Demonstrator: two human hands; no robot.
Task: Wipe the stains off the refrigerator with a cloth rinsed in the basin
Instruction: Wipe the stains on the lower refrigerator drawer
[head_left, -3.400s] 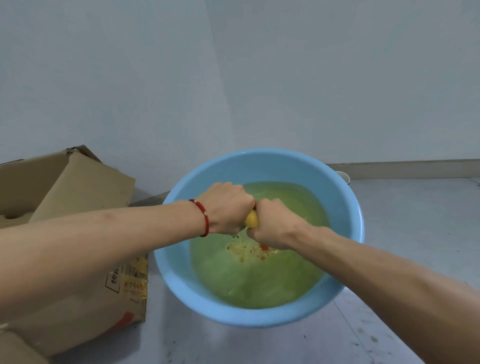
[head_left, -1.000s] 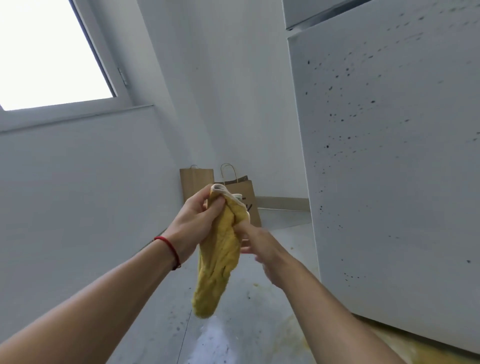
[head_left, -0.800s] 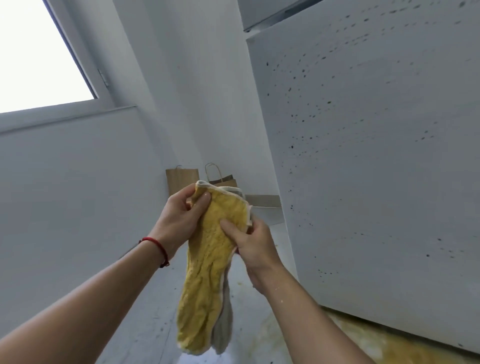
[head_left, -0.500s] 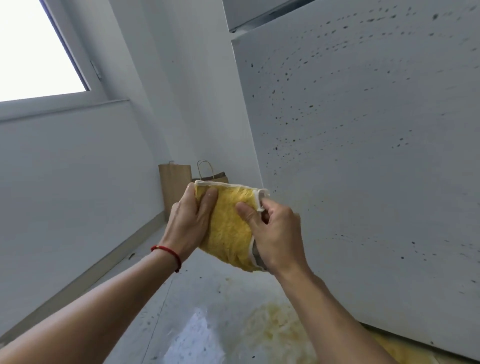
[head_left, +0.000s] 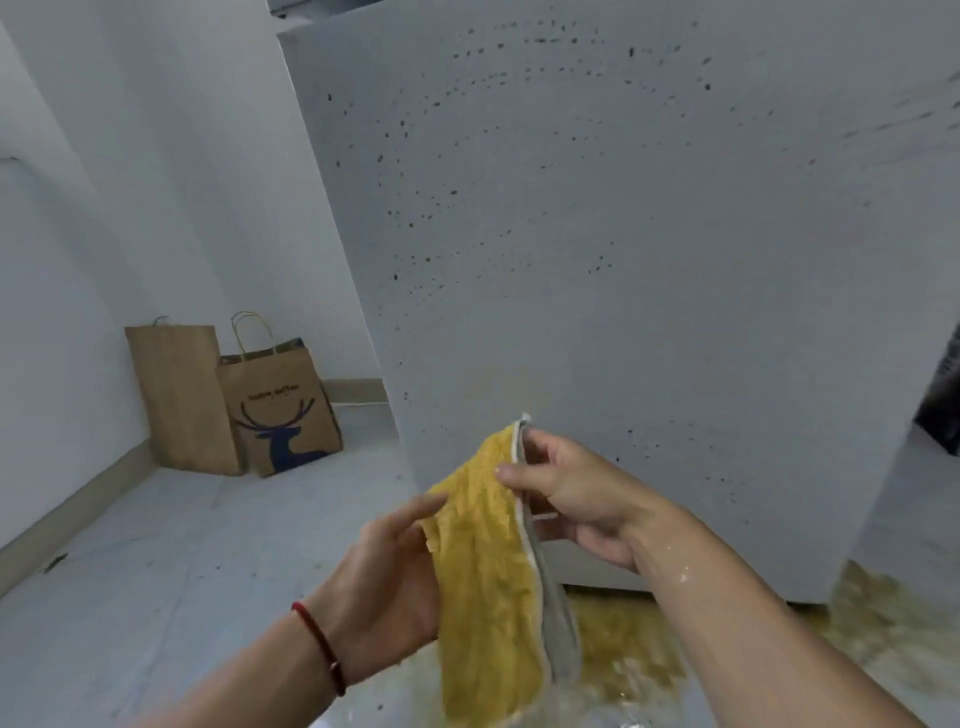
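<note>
Cloth (head_left: 485, 566), limp and damp, hung pinched at its top edge by the right hand (head_left: 576, 499); the left hand (head_left: 387, 582) spread against it, near the speckled refrigerator (head_left: 649, 260).

Both arms are bare, with no sleeves. The left wrist wears a thin red string bracelet (head_left: 318, 647) with a small bead. The right forearm (head_left: 727, 613) has little pale wet spots.
</note>
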